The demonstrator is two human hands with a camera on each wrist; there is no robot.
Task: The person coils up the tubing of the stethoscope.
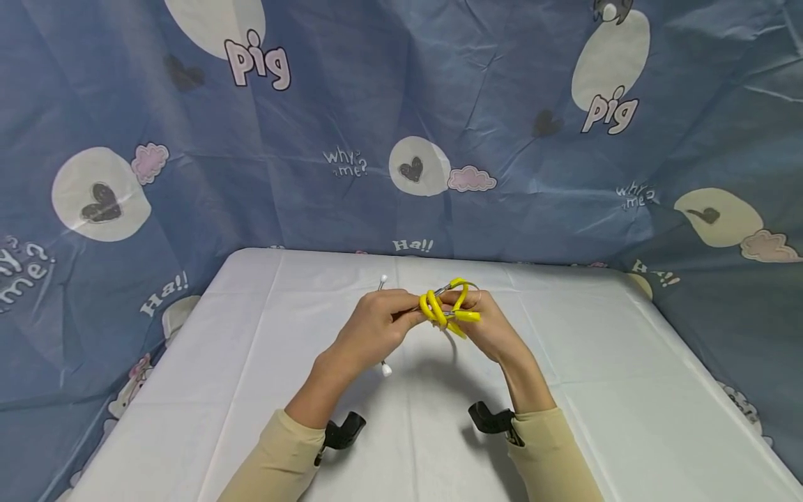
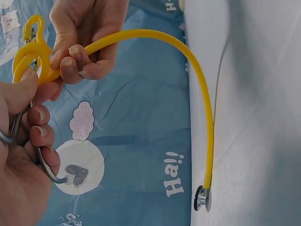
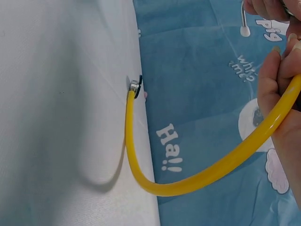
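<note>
Both hands hold a stethoscope with yellow tubing (image 1: 433, 307) above the table. Its tubing is wound into loops between the hands. My left hand (image 1: 370, 328) grips the metal ear tubes (image 2: 43, 162) just below the loops; white eartips (image 1: 386, 371) stick out above and below that hand in the head view. My right hand (image 1: 486, 324) pinches the tubing beside the loops, thumb and fingers curled round it, as the left wrist view shows. From there the tube (image 3: 211, 172) bends in a long arc to the metal chestpiece (image 2: 202, 198) with its dark rim, hanging free at the end.
A white-covered table (image 1: 288, 390) lies under the hands. Behind and beside it hangs a blue printed cloth (image 1: 351, 90). A black wrist camera mount (image 1: 343, 430) sits at the left sleeve, and another black mount (image 1: 491, 418) at the right sleeve.
</note>
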